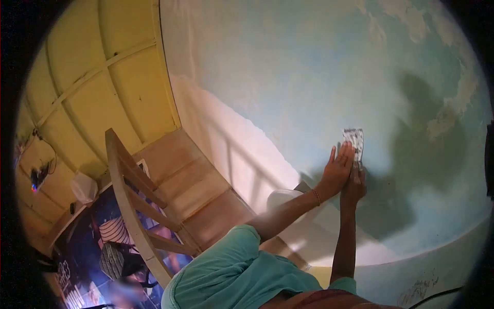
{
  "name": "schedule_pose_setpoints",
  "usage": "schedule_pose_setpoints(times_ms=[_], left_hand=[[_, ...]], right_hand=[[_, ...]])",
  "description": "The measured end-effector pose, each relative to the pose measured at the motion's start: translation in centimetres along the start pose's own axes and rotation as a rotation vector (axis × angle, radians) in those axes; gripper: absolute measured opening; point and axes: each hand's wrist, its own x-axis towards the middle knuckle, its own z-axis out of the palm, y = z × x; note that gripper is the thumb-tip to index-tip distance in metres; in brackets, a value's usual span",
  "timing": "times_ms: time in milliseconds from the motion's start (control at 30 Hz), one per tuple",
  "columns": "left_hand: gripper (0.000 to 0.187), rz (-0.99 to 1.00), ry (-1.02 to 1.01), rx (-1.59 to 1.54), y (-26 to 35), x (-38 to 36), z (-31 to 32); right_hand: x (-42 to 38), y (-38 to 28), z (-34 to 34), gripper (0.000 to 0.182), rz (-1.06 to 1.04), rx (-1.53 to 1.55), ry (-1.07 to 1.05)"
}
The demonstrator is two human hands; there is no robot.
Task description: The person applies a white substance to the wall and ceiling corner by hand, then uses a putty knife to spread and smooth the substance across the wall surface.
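Observation:
Against a pale blue-green wall (288,77) lies a small white strip with dark marks (355,138), its exact kind not clear. My left hand (337,167), with a dark bracelet at the wrist, rests on the strip with fingers stretched out flat and the thumb side apart. Just below and to the right, my right hand (354,186) has its fingers closed at the strip's lower end, beside the left hand. Part of the strip is hidden under my fingers. Bare white patches show on the wall, and shadows fall to the right of my hands.
A curved wooden rail with crosspieces (126,206) rises at the left. Brown panels (206,190) run between it and the wall. A white rounded object (280,196) sits behind my left forearm. Yellow panelling (82,77) fills the upper left. Below lies a patterned blue surface (87,257).

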Motion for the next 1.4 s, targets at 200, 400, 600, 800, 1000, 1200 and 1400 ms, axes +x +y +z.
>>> schedule_pose_setpoints(times_ms=[200,400,600,800,1000,1200,1400], left_hand=[[0.054,0.023,-0.079,0.008,0.3,-3.6,-1.2],[0.055,-0.043,-0.004,0.109,0.1,0.7,-1.0],[0.06,-0.055,-0.146,0.09,1.7,-3.6,-0.2],[0.067,-0.065,-0.315,-0.059,1.7,-4.0,-4.4],[0.06,0.028,0.081,-0.172,3.0,-3.6,-6.7],[0.057,0.173,0.05,0.123,2.6,-2.3,-6.2],[0.057,0.15,-0.074,0.151,1.2,-1.6,-1.4]], right_hand=[[-5.1,-0.4,-0.1,0.029,0.071,0.026,-0.052],[1.2,-0.9,-0.8,0.024,0.103,-0.054,-0.106],[-4.8,1.0,-0.5,0.033,0.044,0.047,-0.03],[-5.8,-1.6,-3.9,0.04,0.3,0.629,-0.167],[-4.3,-0.9,-4.1,0.037,-0.009,0.385,-0.093],[-0.7,-1.9,-5.5,0.033,-0.265,-0.102,0.039],[-0.4,-0.3,-4.7,0.028,-0.103,-0.161,-0.197]])
